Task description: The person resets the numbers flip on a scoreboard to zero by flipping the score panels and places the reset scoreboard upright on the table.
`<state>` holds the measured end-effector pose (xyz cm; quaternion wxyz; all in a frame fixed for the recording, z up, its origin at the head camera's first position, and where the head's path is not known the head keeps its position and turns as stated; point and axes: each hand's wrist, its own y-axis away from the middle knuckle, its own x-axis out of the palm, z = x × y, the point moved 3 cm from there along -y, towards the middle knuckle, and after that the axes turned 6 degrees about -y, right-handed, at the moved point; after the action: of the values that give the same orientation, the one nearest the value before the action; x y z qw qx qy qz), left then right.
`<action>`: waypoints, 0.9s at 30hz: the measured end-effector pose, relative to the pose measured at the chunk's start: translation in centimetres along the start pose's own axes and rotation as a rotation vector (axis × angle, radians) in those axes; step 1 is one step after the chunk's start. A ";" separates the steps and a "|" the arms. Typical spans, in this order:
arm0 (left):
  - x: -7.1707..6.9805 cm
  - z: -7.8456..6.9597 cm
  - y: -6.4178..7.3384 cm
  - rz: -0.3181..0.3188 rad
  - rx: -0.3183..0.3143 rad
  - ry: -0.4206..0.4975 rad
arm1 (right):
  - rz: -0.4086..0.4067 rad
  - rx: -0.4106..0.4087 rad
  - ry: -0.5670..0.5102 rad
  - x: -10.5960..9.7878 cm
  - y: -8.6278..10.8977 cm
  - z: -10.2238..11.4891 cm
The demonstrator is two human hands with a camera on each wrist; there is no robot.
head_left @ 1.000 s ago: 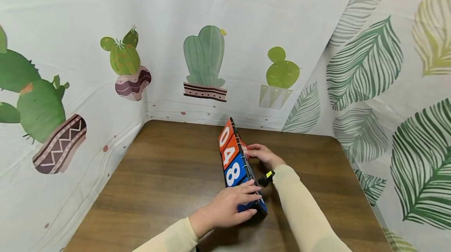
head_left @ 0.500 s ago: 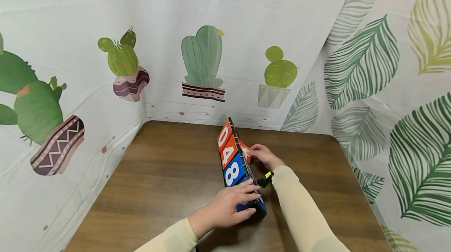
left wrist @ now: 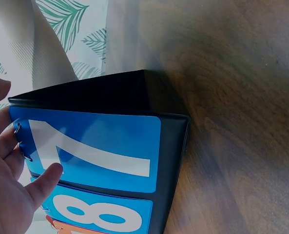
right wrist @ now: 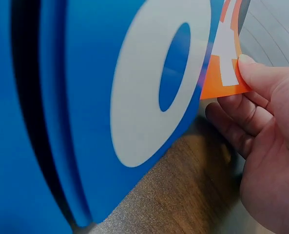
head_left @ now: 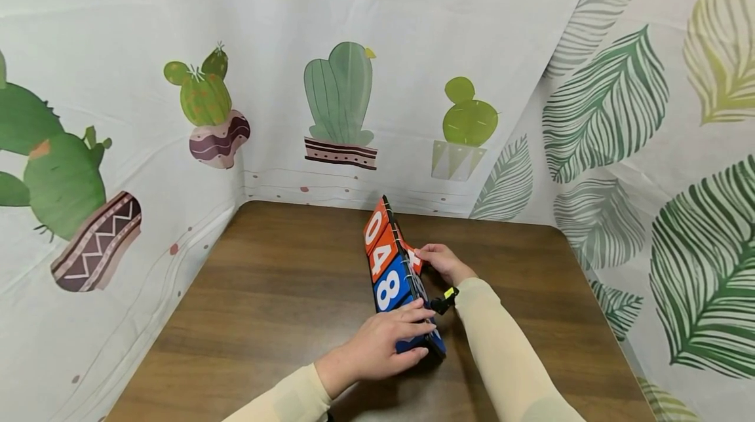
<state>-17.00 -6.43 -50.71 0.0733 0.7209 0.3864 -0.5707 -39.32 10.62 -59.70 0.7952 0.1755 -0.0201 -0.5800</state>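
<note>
A tent-shaped flip scoreboard [head_left: 390, 265] stands on the brown table, its ringed ridge running away from me. Orange cards reading 0 and 4 and a blue 8 card [left wrist: 98, 214] face left; a blue card with a white 7 [left wrist: 95, 148] is at the near end. My left hand [head_left: 380, 346] grips the ridge at that end, fingers over the top and thumb against the face. On the right side, my right hand [head_left: 445, 261] pinches the lower corner of an orange number card [right wrist: 227, 73], lifted away from the board. Nearer that wrist camera is a blue 0 card [right wrist: 129, 97].
The wooden table [head_left: 283, 278] extends around the scoreboard on both sides. White curtains [head_left: 271, 2] with printed cacti and leaves enclose its back and sides. A small black wrist camera [head_left: 445, 301] sits under the right wrist.
My right hand has drawn the orange card slightly out from the board, so more of its face shows. My left hand and the scoreboard have stayed in place.
</note>
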 end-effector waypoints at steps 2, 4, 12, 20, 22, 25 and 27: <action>-0.1 0.0 0.0 -0.001 -0.001 -0.001 | 0.003 0.007 -0.003 0.0 0.0 0.0; -0.1 0.0 0.1 -0.002 -0.001 -0.003 | 0.002 0.009 -0.008 0.0 0.0 0.0; 0.0 0.0 0.1 -0.019 0.007 -0.009 | -0.043 -0.041 -0.011 0.3 -0.1 -0.2; 0.1 0.1 0.1 -0.005 0.017 -0.012 | -0.081 -0.065 -0.024 0.5 0.1 -0.7; 0.1 0.1 0.1 -0.004 0.017 -0.013 | -0.087 -0.082 -0.024 0.5 0.2 -0.7; 0.1 0.1 0.0 -0.013 0.018 -0.012 | -0.083 -0.109 -0.029 0.5 0.7 -0.1; 0.1 0.0 0.0 -0.024 0.028 -0.021 | -0.089 -0.120 -0.025 0.5 0.7 0.0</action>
<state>-17.02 -6.44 -50.80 0.0605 0.7110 0.3864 -0.5844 -38.53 10.35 -59.55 0.7773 0.1211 0.0126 -0.6172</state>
